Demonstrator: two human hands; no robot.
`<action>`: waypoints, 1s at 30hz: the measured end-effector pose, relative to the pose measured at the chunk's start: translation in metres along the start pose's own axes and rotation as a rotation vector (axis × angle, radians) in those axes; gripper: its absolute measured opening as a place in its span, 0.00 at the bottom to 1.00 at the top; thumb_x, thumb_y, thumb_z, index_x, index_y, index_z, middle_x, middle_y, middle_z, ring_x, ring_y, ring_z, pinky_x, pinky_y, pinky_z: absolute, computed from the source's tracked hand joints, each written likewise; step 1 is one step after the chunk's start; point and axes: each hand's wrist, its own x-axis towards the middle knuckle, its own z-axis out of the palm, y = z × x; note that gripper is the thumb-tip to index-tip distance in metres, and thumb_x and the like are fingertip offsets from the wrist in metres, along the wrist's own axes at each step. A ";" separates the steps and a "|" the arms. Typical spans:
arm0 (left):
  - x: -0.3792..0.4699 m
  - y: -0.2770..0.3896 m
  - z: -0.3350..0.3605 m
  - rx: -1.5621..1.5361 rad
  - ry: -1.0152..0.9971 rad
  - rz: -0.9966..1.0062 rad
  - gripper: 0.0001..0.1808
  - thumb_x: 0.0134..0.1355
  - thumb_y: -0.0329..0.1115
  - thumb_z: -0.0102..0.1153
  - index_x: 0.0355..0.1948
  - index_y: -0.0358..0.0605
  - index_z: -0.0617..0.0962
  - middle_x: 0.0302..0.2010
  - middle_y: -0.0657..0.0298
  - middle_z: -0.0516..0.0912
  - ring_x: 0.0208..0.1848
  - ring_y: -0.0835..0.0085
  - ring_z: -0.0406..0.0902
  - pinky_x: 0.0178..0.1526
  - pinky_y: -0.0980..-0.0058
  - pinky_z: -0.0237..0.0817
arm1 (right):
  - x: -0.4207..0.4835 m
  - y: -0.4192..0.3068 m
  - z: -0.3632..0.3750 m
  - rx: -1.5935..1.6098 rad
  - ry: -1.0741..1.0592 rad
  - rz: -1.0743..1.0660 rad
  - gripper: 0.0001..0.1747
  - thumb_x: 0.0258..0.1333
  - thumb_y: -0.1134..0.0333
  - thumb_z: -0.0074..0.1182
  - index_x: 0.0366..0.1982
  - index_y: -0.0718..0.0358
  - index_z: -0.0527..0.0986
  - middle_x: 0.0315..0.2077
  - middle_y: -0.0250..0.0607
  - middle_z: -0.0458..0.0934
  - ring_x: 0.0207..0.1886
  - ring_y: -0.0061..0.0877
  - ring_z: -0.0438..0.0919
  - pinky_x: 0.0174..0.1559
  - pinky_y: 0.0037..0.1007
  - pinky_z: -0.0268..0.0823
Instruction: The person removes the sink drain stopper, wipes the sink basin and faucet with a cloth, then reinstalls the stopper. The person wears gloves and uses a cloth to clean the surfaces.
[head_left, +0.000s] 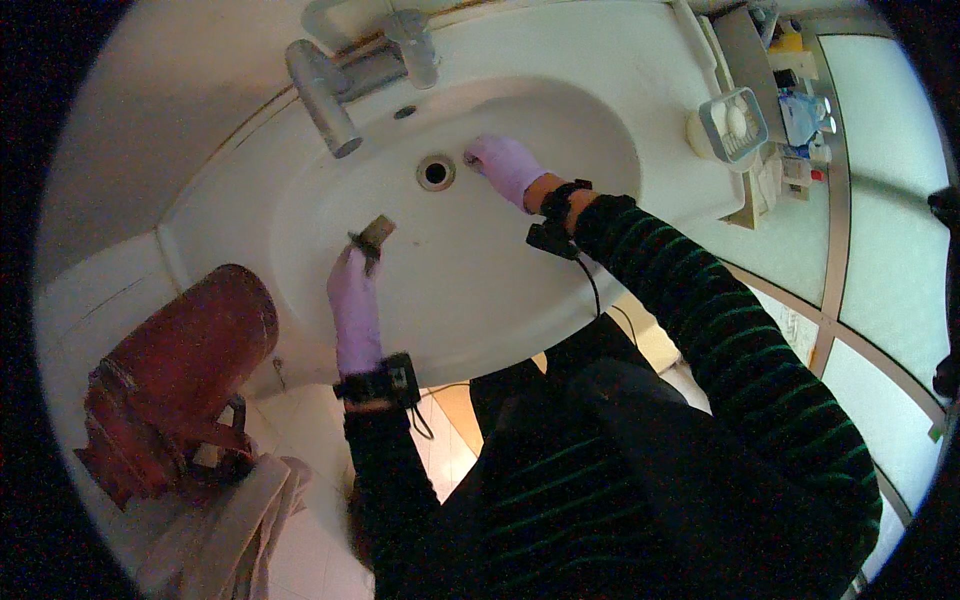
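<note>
A white washbasin (465, 285) lies before me, with an uncovered drain hole (435, 173) near its back. My left hand (355, 300), in a thin purple glove, grips a small brownish object with a dark part (378, 231) over the basin's left side; its exact kind is unclear. Just right of the drain, my right hand (504, 163), gloved alike, has its fingers curled down at the basin's surface. Something small and dark shows at its fingertips, too blurred to name. A metal faucet (324, 97) rises behind the basin at the left.
A reddish bag-like cylinder (191, 337) and a pale towel (232, 536) are at the left. On the counter's right end stands a soap box (731, 127) with pale soap. Bottles and packets (806, 120) fill a shelf beyond. Cables hang from both wrist devices.
</note>
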 end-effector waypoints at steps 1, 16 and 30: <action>-0.013 -0.003 -0.006 -0.209 0.038 -0.016 0.18 0.70 0.36 0.52 0.52 0.30 0.75 0.49 0.57 0.78 0.49 0.69 0.77 0.56 0.71 0.71 | 0.004 -0.006 0.002 -0.025 -0.008 -0.008 0.10 0.54 0.71 0.55 0.40 0.58 0.78 0.39 0.44 0.80 0.48 0.44 0.77 0.49 0.41 0.70; -0.110 -0.046 -0.044 -0.892 0.052 -0.021 0.31 0.67 0.46 0.59 0.63 0.36 0.69 0.62 0.56 0.72 0.64 0.63 0.71 0.69 0.64 0.65 | 0.042 -0.029 0.033 -0.206 0.171 -0.660 0.10 0.53 0.73 0.53 0.39 0.59 0.77 0.39 0.46 0.77 0.46 0.45 0.76 0.49 0.41 0.70; -0.111 -0.016 -0.030 -0.984 -0.028 0.157 0.33 0.65 0.42 0.60 0.69 0.48 0.66 0.59 0.59 0.73 0.60 0.65 0.73 0.60 0.69 0.69 | 0.008 -0.044 0.058 -0.094 0.009 -0.204 0.08 0.60 0.72 0.48 0.39 0.64 0.76 0.40 0.49 0.79 0.44 0.41 0.78 0.48 0.36 0.71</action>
